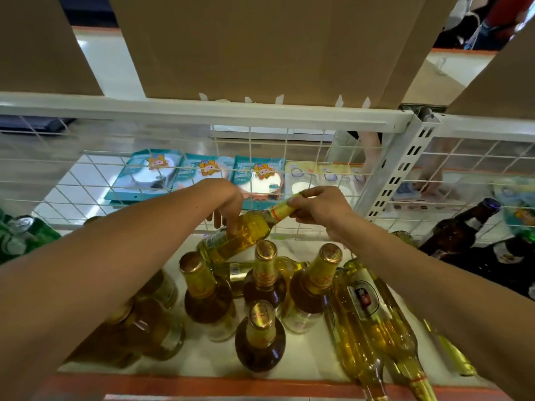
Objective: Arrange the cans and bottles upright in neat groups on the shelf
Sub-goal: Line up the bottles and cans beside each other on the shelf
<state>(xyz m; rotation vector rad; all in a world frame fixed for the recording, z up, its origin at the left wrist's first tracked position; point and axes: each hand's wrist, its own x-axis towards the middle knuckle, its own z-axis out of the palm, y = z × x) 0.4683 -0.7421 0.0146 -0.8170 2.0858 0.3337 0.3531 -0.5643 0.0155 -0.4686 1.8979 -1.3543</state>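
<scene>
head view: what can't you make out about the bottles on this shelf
Head view throughout:
held bottle: cap mostly covered by right hand; label partly under left hand
lying bottles: necks cut off by bottom edge
green cans: blurred, cut by left edge

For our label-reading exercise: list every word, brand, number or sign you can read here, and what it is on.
No text can be read.
Lying bottle: red emblem label, words blurred.
Barcode on another bottle: digits too small.
Held bottle: neck label blurred.
Teal packets: print blurred.
</scene>
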